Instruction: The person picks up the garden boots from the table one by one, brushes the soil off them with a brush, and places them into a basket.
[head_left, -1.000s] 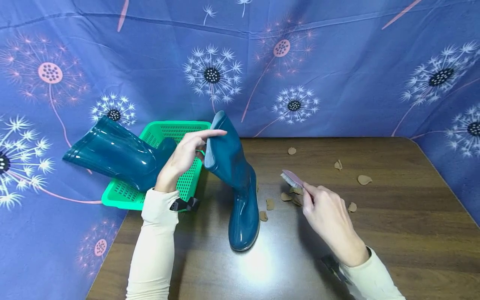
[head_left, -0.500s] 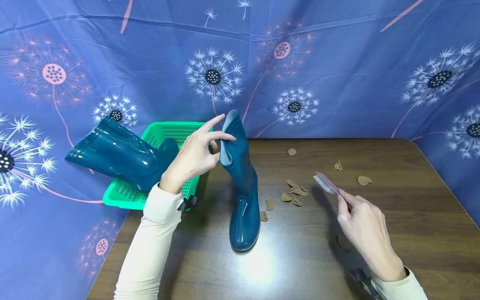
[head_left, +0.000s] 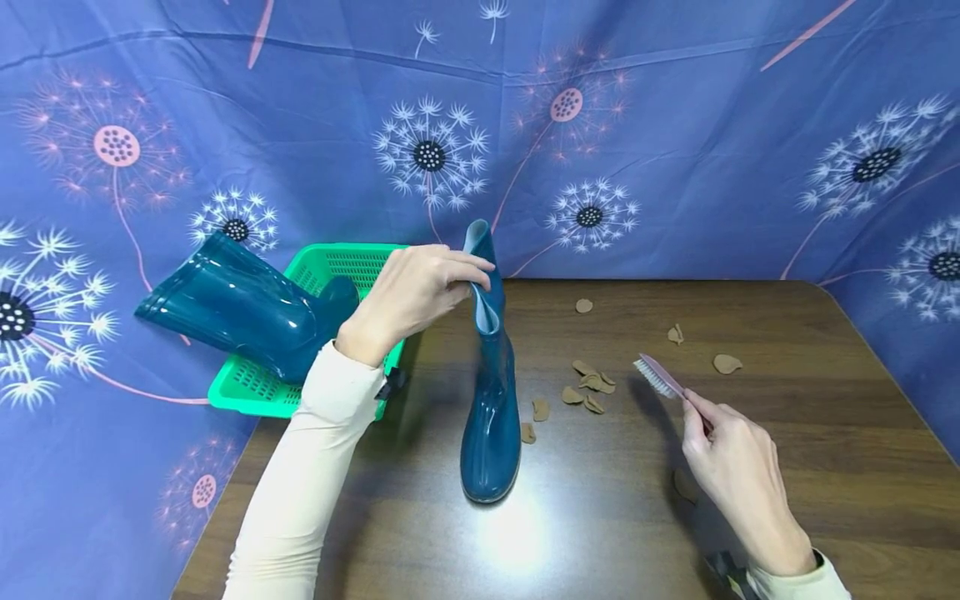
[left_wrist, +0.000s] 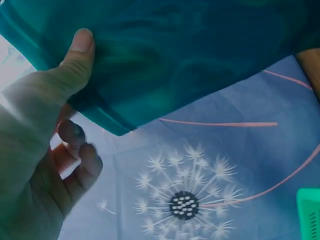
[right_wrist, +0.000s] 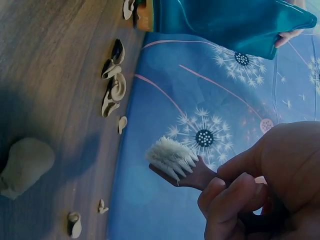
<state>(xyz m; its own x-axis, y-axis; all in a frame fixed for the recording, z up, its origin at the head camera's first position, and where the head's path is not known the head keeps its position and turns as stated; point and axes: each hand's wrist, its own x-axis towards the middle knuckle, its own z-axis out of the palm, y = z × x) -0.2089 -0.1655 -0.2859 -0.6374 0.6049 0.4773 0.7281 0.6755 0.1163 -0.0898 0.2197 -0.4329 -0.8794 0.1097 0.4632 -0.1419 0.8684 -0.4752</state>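
Observation:
A dark teal rubber boot stands on the table, toe toward me, its shaft rising toward the patterned cloth. My left hand grips the upper rim of that shaft. In the left wrist view the thumb presses on the boot's outer side. Off to the right, my right hand holds a small pink brush by its handle, above the tabletop and apart from the boot. Pale bristles show plainly in the right wrist view. Several thin brown flakes lie between the boot and the brush.
A second teal boot lies across a green slotted basket at the left, its shaft sticking out past the side. More brown pieces are scattered over the wooden table. A blue dandelion-print cloth hangs behind.
My right hand has drawn the brush rightward, away from the boot and the flakes. My left hand has shifted right with the boot's top, now gripping its rim; the shaft stands straighter.

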